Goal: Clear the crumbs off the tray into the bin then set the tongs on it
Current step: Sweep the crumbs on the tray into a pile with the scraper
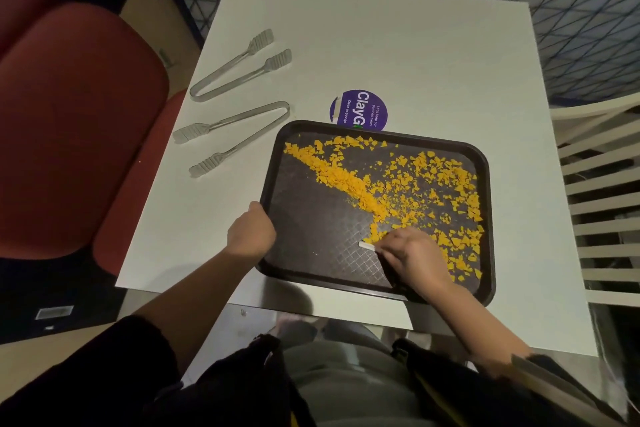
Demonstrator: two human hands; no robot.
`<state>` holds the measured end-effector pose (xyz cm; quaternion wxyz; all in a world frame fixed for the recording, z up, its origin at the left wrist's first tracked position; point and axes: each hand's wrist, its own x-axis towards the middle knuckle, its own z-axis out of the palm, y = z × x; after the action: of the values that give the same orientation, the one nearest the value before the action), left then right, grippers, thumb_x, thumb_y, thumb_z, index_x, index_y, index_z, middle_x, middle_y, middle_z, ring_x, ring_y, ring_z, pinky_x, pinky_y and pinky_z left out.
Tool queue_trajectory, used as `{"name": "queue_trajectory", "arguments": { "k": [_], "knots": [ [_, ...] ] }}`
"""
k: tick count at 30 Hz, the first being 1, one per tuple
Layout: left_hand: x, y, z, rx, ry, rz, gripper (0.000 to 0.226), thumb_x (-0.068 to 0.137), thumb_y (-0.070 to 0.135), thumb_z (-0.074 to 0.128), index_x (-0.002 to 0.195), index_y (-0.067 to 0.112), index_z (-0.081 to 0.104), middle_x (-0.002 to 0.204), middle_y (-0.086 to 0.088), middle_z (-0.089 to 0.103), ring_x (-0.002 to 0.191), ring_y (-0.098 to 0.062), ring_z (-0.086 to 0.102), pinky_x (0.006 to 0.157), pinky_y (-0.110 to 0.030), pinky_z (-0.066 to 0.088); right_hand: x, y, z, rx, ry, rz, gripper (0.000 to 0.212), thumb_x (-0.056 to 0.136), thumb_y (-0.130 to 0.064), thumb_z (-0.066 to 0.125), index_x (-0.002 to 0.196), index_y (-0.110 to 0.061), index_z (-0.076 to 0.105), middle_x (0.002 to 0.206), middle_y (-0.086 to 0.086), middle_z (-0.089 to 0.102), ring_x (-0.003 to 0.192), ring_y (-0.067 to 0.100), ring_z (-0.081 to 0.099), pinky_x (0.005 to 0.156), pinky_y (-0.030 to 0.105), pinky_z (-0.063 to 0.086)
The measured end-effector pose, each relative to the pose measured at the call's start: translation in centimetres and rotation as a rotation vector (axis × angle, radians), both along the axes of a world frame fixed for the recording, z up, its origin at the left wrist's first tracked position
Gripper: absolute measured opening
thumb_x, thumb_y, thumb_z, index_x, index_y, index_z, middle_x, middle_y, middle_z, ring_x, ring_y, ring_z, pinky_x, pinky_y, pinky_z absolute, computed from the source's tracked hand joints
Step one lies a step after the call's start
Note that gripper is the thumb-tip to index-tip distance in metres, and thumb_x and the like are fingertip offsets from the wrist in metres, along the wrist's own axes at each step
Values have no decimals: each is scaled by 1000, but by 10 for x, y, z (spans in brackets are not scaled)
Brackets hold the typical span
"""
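2 bare hands work at the near edge of a white table point(398, 55). Left hand point(250, 231) is curled shut on the left rim of the dark tray point(273, 163), steadying it. Right hand point(414, 255) sits on the tray floor near the front right, fingers closed narrow around a thin white scraper point(367, 245), only its tip showing past the knuckles; hard to say exactly what the tool is.

Orange crumbs point(349, 180) cover much of the tray: 1 dense ridge runs diagonally from the far left corner toward the right hand, loose scatter fills the right half and far edge. Front left part of the tray floor looks mostly bare. Judging by that, gathering is partway, maybe under half, and nothing looks tipped out yet. No bin is clearly in view, so I can't tell where the crumbs will go.

Farther out on the table, left of the tray and apart from it, lie 2 pairs of metal tongs: nearer tongs point(230, 137) and farther tongs point(239, 68), both untouched, neither on the tray. A round purple sticker point(360, 109) sits just behind the tray's far rim, partly hidden by it.

Left to do: finish piling, dump the crumbs, then place the tongs.
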<state>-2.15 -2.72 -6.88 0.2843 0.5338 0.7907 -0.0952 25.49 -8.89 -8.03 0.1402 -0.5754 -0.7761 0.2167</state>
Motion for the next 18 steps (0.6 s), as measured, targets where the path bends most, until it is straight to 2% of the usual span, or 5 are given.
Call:
{"name": "queue_trajectory", "arguments": {
  "k": [3,6,10,14,18],
  "knots": [
    [2,-2,1,8,23,-5,30,97,14,45,126,7,41,121,-16,59,108,-34,61,85,-38,49,5,4,6,-17,24,-44,8,76,-16,75,83,-20,75,83,-2,73,78,21,63,69,37,54],
    [4,-3,2,17,27,-4,29,98,14,45,126,6,41,122,-16,58,108,-34,61,86,-38,49,5,-15,7,-136,68,2,8,78,-21,74,84,-25,76,86,-8,73,83,13,62,73,31,53],
    [5,-3,2,26,31,3,30,98,14,44,127,6,41,124,-17,58,110,-34,61,88,-38,49,10,-34,-3,-252,39,42,6,79,-20,72,81,-25,76,82,-7,72,81,14,63,69,35,55],
    [5,-5,2,31,21,6,29,99,13,41,127,5,41,123,-18,58,110,-35,60,88,-38,48,23,-35,-8,-187,49,11,9,75,-15,76,79,-24,75,79,-8,71,78,13,61,67,34,54],
    [6,-5,1,31,10,17,29,99,11,40,127,5,41,123,-18,58,109,-35,60,88,-39,49,33,-24,-3,-110,59,-159,7,77,-19,75,83,-23,76,85,-8,72,82,13,59,73,30,49]
  ]
}}
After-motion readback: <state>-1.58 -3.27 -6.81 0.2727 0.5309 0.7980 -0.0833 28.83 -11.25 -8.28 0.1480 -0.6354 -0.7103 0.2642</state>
